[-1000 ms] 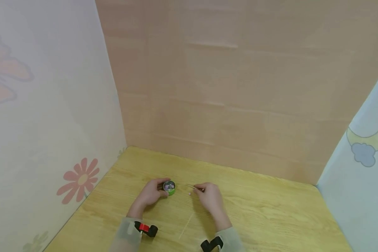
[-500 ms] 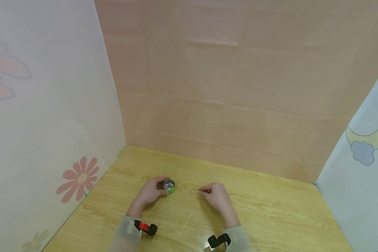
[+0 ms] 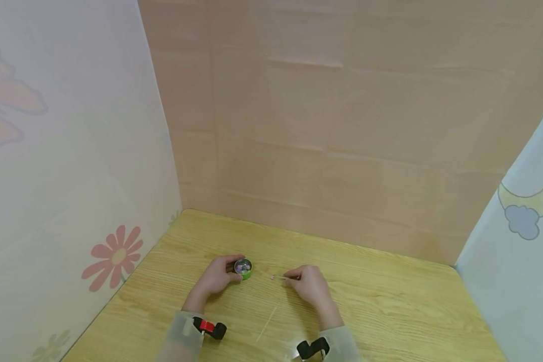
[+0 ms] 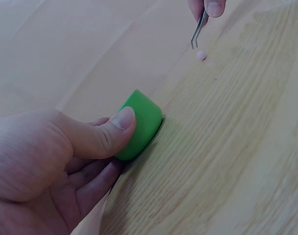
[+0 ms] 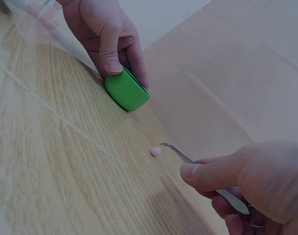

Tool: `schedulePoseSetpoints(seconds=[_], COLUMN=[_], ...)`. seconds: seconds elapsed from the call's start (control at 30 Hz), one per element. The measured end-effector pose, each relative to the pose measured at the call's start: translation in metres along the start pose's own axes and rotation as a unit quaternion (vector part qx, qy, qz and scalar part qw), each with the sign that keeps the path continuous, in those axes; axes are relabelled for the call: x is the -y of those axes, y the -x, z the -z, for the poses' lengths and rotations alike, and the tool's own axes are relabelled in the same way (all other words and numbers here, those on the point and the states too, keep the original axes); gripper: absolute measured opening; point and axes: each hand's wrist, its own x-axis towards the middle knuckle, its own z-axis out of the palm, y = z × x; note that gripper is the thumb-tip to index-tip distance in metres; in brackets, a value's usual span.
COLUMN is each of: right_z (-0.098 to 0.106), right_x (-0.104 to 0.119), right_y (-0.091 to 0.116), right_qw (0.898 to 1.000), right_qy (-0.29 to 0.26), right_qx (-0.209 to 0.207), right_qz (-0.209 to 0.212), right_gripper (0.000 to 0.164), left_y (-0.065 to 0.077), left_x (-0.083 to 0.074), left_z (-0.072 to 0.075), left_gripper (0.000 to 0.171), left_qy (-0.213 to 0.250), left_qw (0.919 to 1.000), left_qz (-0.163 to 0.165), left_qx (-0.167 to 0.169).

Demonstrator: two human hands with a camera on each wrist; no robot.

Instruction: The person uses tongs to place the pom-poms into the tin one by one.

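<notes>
My left hand [image 3: 217, 276] grips a small round green container [image 3: 246, 275] by its sides, thumb in front. Its open top shows several small pale pieces inside in the head view. In the left wrist view the container [image 4: 146, 120] stands on the table. My right hand [image 3: 311, 286] pinches tweezers [image 5: 180, 155] with bent tips between thumb and fingers. The tips, slightly apart, point left, close over a small pale pink ball [image 5: 155, 152]. That ball [image 4: 201, 55] lies on the wood surface between the two hands.
The wood-grain table [image 3: 389, 301] spreads around both hands, with a pale line [image 3: 267, 322] on it in front. A brown paper-like wall [image 3: 335, 125] rises behind. Patterned panels stand at the left [image 3: 72, 176] and right [image 3: 520, 281].
My right hand first drew back to the right from the ball, then turned slightly so the tweezer tips came back over it. My left hand and the green container stayed in place.
</notes>
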Motion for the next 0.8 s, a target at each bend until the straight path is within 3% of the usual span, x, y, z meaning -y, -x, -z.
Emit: schedulePoseSetpoints(seconds=[0.27, 0.8], right_z=[-0.0029, -0.0044], right_x=[0.0009, 0.0022], right_y=[0.0002, 0.0023], right_qw=[1.0, 1.0], right_qy=[0.009, 0.016], right_qx=[0.004, 0.0], right_qz=[-0.008, -0.02], right_gripper=[0.009, 0.008], left_y=[0.0011, -0.0007], left_x=[0.0002, 0.0], left_z=[0.0002, -0.0022], left_gripper=[0.058, 0.057], left_qy=[0.012, -0.006], left_qw=[0.9999, 1.0], left_qz=[0.007, 0.002], left_qx=[-0.003, -0.005])
